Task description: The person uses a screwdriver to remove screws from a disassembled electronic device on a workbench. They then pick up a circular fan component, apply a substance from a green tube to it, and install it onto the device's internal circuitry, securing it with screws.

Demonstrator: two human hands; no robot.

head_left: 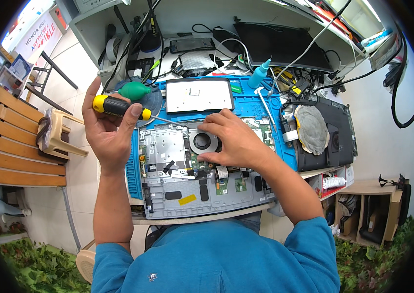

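Note:
My left hand (110,146) holds a yellow-and-black screwdriver (114,106) between thumb and fingers, its forefinger raised. The thin shaft slants right, and its tip is close to the top of a round cooling fan (203,141). My right hand (238,141) has its thumb and fingers on opposite edges of that fan. The fan sits in an opened grey laptop base (231,198), whose circuit boards, black tape and metal frame lie exposed. Part of the fan's right side is hidden by my right hand.
Under the laptop spreads a blue work mat (133,171). Behind it are a white-topped tray (199,96), a green air blower (134,91) and a blue bottle (259,74). A dark laptop part (326,149) bearing a grey round pad (312,129) stands right. Cables hang above.

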